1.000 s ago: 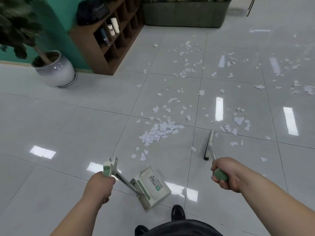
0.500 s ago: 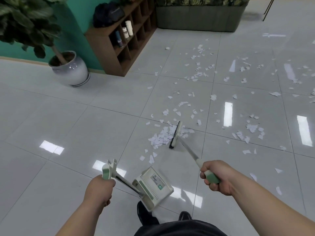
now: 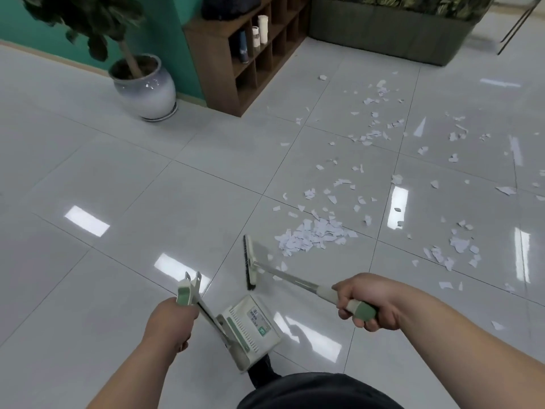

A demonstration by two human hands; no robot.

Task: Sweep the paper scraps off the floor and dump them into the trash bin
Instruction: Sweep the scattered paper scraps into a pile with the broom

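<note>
White paper scraps heaped on grey tile floor; right hand fingers curled round green-gripped broom, head beside heap; left hand grips cream long-handled dustpan.

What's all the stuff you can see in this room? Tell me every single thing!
paper scraps: many, white, one pile just right of the broom head, more strewn farther right and back
broom: one, white head, black bristles, silver shaft, green end; head low in front of the dustpan
dustpan: one, white and green, low by the feet
potted plant: one, dark leaves, white-grey pot, far left by the teal wall
shelf: one, brown wood, right of the pot
planter box: one, dark grey, far end
floor: pale grey shiny tiles
left grip: bare hand, holds the dustpan's handle
right grip: bare hand, holds the broom's green end
</note>
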